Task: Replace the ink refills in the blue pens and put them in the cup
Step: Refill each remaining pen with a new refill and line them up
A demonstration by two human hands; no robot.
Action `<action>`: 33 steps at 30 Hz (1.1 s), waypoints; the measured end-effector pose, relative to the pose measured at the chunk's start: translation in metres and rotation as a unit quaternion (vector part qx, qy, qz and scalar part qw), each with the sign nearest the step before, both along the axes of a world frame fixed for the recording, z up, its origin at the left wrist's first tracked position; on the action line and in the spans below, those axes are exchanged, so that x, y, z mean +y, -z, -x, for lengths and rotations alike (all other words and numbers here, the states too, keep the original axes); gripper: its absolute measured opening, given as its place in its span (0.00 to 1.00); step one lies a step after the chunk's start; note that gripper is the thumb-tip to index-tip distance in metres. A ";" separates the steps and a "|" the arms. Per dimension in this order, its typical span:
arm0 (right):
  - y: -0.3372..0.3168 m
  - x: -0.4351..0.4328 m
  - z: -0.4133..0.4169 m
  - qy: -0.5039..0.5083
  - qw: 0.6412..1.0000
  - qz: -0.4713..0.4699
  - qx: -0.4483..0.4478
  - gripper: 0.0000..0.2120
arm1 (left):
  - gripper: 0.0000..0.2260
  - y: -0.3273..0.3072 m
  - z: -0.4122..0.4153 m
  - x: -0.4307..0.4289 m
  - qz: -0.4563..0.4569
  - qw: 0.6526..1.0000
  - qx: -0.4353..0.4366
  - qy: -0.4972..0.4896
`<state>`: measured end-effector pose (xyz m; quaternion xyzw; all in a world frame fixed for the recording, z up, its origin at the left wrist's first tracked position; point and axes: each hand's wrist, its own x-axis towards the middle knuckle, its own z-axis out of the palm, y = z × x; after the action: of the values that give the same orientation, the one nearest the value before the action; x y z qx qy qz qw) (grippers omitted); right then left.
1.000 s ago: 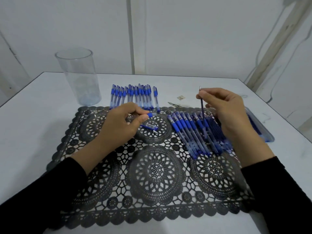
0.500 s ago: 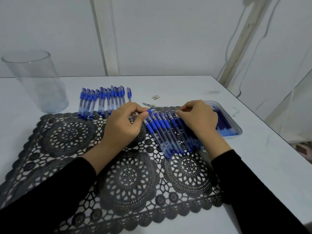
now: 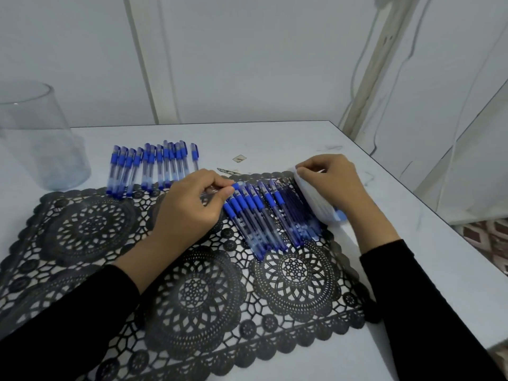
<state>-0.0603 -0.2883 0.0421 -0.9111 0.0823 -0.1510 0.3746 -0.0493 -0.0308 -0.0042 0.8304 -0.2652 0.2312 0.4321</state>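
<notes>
Head view: two hands work among blue pens on a black lace mat.
The left hand [image 3: 192, 207] has its fingers curled and pinches a single pen [image 3: 235, 186] between thumb and fingertips, with the pen's blue end poking out toward the right. Just beside it, a slanted row of pens [image 3: 253, 215] lies on the mat [image 3: 192, 298], and a bundle of dark refills [image 3: 294, 207] lies against that row. The right hand [image 3: 330, 182] is curled over the far end of a pale tray [image 3: 316, 207] at the mat's right edge. Blur hides whether it grips the rim, a refill or nothing. A second row of pens [image 3: 154, 166] lies on the white table [image 3: 275, 141] past the mat. The clear cup [image 3: 41, 138] stands upright at the far left, well apart from both hands.
</notes>
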 end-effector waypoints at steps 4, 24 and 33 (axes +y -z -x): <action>0.004 -0.037 0.002 0.030 1.000 -0.002 0.002 0.04 | 0.02 -0.002 0.001 -0.016 -0.005 0.999 0.017 0.033; 0.021 -0.044 -0.001 0.029 0.979 0.188 0.070 0.08 | 0.05 0.007 -0.004 -0.058 -0.008 0.996 -0.023 0.081; 0.019 -0.034 0.004 0.006 0.982 0.173 0.079 0.09 | 0.05 0.007 -0.004 -0.057 0.003 0.996 -0.020 0.084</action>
<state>-0.0638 -0.3225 0.0236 -0.9707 0.0894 -0.0931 0.2025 -0.0449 -0.0876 -0.0115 0.7991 -0.3421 0.2113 0.4470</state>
